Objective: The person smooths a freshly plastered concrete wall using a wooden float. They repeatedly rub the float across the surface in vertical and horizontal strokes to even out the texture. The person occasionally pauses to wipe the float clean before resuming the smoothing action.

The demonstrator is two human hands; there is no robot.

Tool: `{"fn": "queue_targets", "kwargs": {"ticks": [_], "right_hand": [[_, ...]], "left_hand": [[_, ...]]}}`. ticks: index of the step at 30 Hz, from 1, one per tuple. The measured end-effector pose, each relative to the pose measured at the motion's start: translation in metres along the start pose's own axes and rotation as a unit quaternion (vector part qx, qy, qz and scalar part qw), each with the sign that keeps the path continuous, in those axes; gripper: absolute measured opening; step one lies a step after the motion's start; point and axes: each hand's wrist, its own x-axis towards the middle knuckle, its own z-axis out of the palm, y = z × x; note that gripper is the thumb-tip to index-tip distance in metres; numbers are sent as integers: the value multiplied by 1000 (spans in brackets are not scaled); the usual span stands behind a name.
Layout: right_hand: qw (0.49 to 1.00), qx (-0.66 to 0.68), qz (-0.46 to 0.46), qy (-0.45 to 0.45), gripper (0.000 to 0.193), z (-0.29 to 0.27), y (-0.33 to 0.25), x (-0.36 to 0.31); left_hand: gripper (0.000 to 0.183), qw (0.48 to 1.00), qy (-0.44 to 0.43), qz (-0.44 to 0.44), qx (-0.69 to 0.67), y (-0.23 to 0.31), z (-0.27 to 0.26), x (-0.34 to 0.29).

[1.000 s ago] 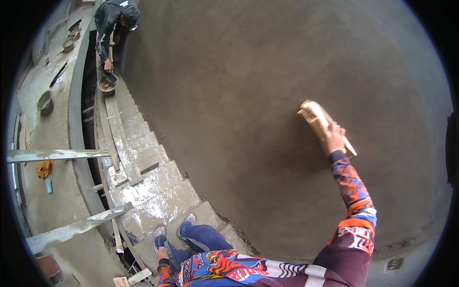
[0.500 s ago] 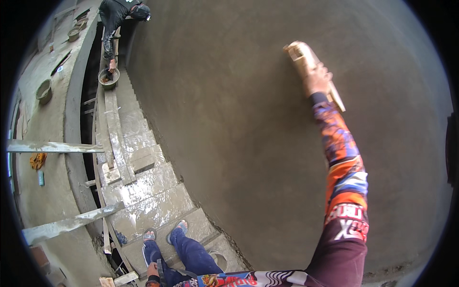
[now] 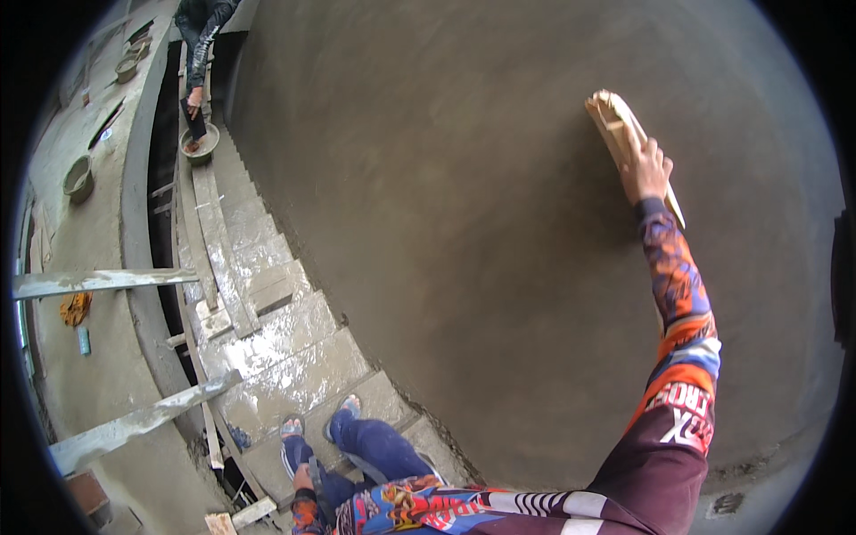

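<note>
My right hand (image 3: 646,171) is closed round the grip of a wooden float (image 3: 615,123). With the arm stretched out, it holds the float flat against the smooth grey plaster wall (image 3: 464,267). My left hand (image 3: 305,478) hangs low beside my thigh, small in view and partly cut off by my sleeve. Its fingers are too unclear to read.
Wet concrete steps (image 3: 285,339) lie under my sandalled feet, with wooden planks (image 3: 218,241) along them. Two beams (image 3: 143,419) jut in from the left. Farther up, a co-worker (image 3: 201,53) reaches a dark tool into a bucket (image 3: 200,152). Another bucket (image 3: 78,178) stands on the left floor.
My right hand and the float have moved right and slightly down across the wall. The co-worker's hand now lifts a dark flat tool at the bucket.
</note>
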Motion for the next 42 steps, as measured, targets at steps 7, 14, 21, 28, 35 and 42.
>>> {"fn": "queue_targets", "kwargs": {"ticks": [7, 14, 21, 28, 35, 42], "right_hand": [[991, -80, -108, -2, 55, 80, -130, 4], [988, 45, -119, -83, 80, 25, -50, -94], [999, -1, -7, 43, 71, 9, -38, 84], [974, -23, -223, 21, 57, 126, -185, -37], [996, -26, -85, -21, 77, 36, -67, -28], [987, -37, 151, 35, 72, 5, -27, 124]], "left_hand": [[29, 995, -23, -85, 43, 20, -21, -12], [28, 999, 3, -34, -17, 33, -10, 21], [39, 970, -147, -109, 158, 64, -29, 19], [36, 987, -89, -86, 107, 34, -21, 3], [33, 988, -114, -64, 81, 37, -5, 19], [33, 987, -88, -60, 122, 25, -12, 19]]}}
